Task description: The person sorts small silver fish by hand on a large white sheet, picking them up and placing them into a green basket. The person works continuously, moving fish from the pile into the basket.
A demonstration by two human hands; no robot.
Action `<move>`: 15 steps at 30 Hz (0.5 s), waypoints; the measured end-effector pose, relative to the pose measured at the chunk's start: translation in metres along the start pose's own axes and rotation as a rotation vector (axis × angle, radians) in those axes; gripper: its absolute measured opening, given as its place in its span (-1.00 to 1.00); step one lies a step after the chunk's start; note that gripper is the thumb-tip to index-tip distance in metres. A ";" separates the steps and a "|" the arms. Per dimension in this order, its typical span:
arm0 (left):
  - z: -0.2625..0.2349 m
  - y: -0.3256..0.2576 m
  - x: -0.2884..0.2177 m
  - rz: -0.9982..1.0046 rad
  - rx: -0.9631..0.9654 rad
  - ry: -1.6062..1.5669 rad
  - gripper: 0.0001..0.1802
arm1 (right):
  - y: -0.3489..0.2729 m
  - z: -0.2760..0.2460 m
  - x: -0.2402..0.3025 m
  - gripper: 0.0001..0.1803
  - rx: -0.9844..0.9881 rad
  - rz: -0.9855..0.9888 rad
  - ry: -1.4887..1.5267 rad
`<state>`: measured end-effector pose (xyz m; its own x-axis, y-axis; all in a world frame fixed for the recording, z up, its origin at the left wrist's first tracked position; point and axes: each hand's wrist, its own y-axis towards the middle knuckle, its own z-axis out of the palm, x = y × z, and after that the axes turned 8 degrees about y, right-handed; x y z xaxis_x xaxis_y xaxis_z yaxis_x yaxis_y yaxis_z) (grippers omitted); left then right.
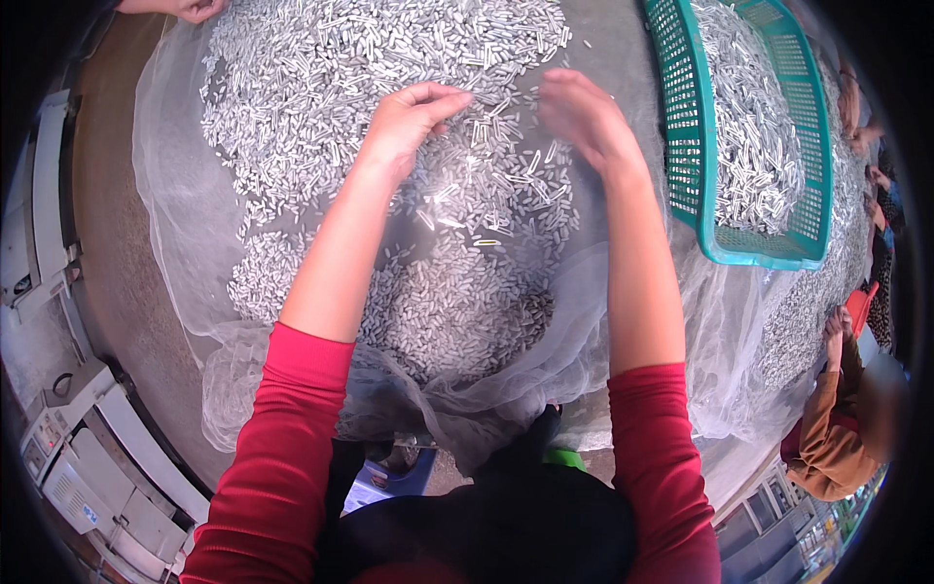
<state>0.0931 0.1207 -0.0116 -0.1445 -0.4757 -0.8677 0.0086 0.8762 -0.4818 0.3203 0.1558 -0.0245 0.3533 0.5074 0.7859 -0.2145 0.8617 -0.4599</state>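
A broad heap of small silvery metal pieces (331,73) covers the table in front of me. Some pieces are narrow elongated loops, others look like short solid slugs. My left hand (413,117) hovers over the heap with thumb and fingers pressed together; whatever it may hold is too small to make out. Across from it, my right hand (582,115) is smeared by motion above the heap's right edge, its fingers unclear. Between my forearms, a denser pile of small slugs (457,316) lies on white mesh netting (579,307) at the near edge.
At the right stands a green plastic basket (708,185) full of long loop pieces (749,127). Another person's hand (199,10) shows at the top left. More people sit along the right side by another spread of pieces (808,321). Grey machines (107,467) stand at the left.
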 end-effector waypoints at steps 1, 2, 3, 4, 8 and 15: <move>0.001 -0.001 -0.001 -0.038 0.004 -0.071 -0.78 | 0.012 0.002 0.001 -0.71 -0.066 0.025 -0.170; 0.001 -0.001 -0.003 -0.084 0.010 -0.148 -0.75 | 0.022 0.004 -0.002 -0.70 -0.073 -0.066 -0.391; 0.002 -0.002 -0.004 -0.081 0.015 -0.117 -0.74 | 0.033 0.009 -0.008 -0.68 -0.151 -0.138 -0.626; 0.002 -0.003 -0.005 -0.085 0.019 -0.094 -0.73 | 0.041 0.014 -0.013 -0.66 -0.229 -0.224 -0.861; 0.002 -0.007 -0.008 -0.025 0.047 -0.073 -0.74 | 0.048 0.019 -0.018 -0.66 -0.278 -0.180 -0.897; -0.002 -0.010 -0.008 -0.058 0.059 -0.070 -0.78 | -0.013 -0.003 0.002 -0.81 0.026 0.101 0.272</move>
<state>0.0917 0.1156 0.0003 -0.0775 -0.5316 -0.8434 0.0609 0.8419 -0.5362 0.3259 0.1458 -0.0184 0.5595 0.5769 0.5951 -0.2834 0.8079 -0.5167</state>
